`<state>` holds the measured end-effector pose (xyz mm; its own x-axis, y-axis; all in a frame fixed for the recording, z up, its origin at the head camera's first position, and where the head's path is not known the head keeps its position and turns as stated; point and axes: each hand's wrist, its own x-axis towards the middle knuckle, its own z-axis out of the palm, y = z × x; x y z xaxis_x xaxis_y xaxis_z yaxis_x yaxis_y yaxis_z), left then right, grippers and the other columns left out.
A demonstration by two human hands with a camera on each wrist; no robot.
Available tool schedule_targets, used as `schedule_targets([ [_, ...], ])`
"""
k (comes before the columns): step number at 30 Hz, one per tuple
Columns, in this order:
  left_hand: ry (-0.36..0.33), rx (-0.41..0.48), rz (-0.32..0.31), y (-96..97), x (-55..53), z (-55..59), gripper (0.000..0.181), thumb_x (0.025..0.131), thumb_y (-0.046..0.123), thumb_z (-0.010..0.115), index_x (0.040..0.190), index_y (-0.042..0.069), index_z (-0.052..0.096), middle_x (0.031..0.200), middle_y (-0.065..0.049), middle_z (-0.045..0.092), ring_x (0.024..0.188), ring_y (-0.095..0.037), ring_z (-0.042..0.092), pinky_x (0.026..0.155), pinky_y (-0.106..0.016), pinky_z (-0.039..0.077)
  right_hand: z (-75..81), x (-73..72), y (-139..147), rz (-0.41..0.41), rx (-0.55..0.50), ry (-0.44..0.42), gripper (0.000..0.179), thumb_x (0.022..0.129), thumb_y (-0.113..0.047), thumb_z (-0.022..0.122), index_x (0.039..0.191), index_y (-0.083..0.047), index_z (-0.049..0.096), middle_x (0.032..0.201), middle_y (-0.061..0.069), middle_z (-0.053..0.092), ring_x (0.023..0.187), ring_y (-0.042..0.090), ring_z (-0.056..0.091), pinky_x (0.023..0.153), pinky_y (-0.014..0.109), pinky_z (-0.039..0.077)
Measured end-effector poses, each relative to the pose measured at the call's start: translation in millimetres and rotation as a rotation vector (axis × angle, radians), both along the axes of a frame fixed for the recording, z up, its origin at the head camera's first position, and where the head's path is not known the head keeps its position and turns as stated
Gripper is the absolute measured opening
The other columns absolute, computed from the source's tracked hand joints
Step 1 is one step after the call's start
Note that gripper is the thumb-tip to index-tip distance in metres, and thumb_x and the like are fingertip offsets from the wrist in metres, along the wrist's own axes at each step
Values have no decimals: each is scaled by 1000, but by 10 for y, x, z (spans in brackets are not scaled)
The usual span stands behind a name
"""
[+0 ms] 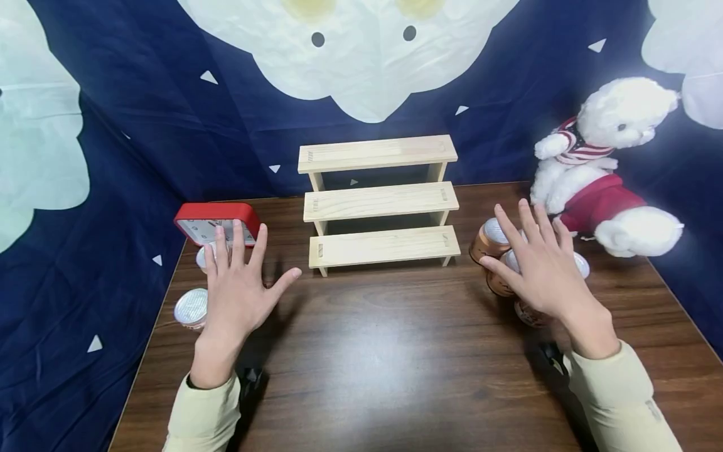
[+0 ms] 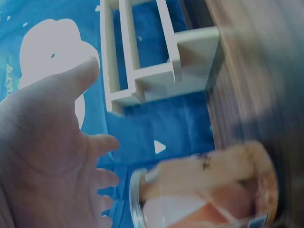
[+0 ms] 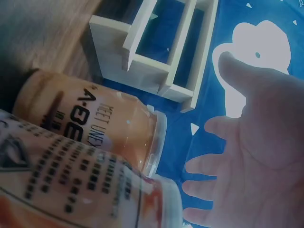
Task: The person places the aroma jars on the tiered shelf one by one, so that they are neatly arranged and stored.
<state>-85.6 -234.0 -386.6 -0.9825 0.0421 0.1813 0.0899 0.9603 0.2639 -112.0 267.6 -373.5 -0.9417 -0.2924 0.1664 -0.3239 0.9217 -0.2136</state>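
My left hand (image 1: 233, 298) hovers with fingers spread over the left side of the table, holding nothing. Beside it stands a can (image 1: 191, 307) with a pale ribbed lid; a second lid (image 1: 201, 258) is partly hidden behind the fingers. The left wrist view shows an orange-brown can (image 2: 209, 185) near the open palm, apart from it. Fingers also fanned out, my right hand (image 1: 545, 270) is above several cans on the right and covers part of them. One orange-brown can (image 1: 487, 242) shows to its left. Printed lettering covers the can (image 3: 90, 114) in the right wrist view.
A three-step wooden shelf (image 1: 384, 202) stands at the back centre of the brown table (image 1: 373, 351). Behind the left hand is a red clock (image 1: 245, 216). A white plush bear (image 1: 582, 179) in red shorts leans at the back right. Blue patterned cloth (image 1: 226, 138) hangs behind.
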Motion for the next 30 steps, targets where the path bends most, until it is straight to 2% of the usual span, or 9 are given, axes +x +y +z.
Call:
schedule_targets([
  [6,57,92,-60,202,53,-24,92,106,58,67,174,5,34,180,-33,12,168,-53,-2,135,-68,0,-77,139,3,12,-48,120,88,105,-49,71,175,-13,33,175,36,28,162,55,24,126,78,16],
  [10,152,234,-120,249,2,-245,83,109,53,65,173,7,37,180,-32,18,169,-49,6,137,-64,2,-156,230,25,14,-105,169,90,98,-40,81,172,-12,39,171,36,36,157,56,32,122,79,22],
  [14,222,327,-141,358,19,-319,77,109,47,66,169,5,43,177,-31,28,168,-47,16,137,-62,6,-241,303,59,14,-168,217,88,95,-37,83,170,-13,45,166,36,43,152,57,39,121,78,25],
  [17,197,367,-144,522,113,-198,73,106,34,73,166,1,46,175,-31,33,167,-48,20,137,-62,10,-281,355,69,-2,-224,266,78,100,-46,75,165,-12,52,163,35,47,145,60,43,118,78,27],
  [21,124,445,-125,657,139,-220,71,108,28,72,168,2,44,177,-26,31,167,-45,21,137,-60,12,-325,418,52,-58,-325,349,77,106,-66,58,156,-7,60,159,33,52,137,61,47,117,76,28],
  [23,85,494,-92,698,128,-263,71,110,30,70,169,4,42,179,-24,29,168,-42,21,137,-61,16,-349,451,36,-97,-377,394,80,105,-68,56,152,-3,63,156,32,55,136,60,49,119,71,29],
  [27,52,602,-37,728,69,-392,73,110,36,69,171,7,39,180,-22,26,166,-43,25,131,-67,26,-404,528,18,-190,-477,464,68,99,-48,68,147,1,66,150,31,60,135,58,52,121,60,31],
  [29,68,661,-32,722,20,-505,74,109,38,70,169,7,42,179,-25,26,163,-46,29,128,-70,29,-430,567,21,-236,-527,479,64,93,-35,74,145,1,68,149,30,62,135,57,52,121,57,31],
  [30,89,675,-27,705,-23,-624,73,109,39,70,168,7,43,177,-26,28,162,-47,31,127,-70,30,-441,585,23,-258,-551,481,62,91,-30,78,145,1,69,148,29,62,135,56,53,119,57,31],
])
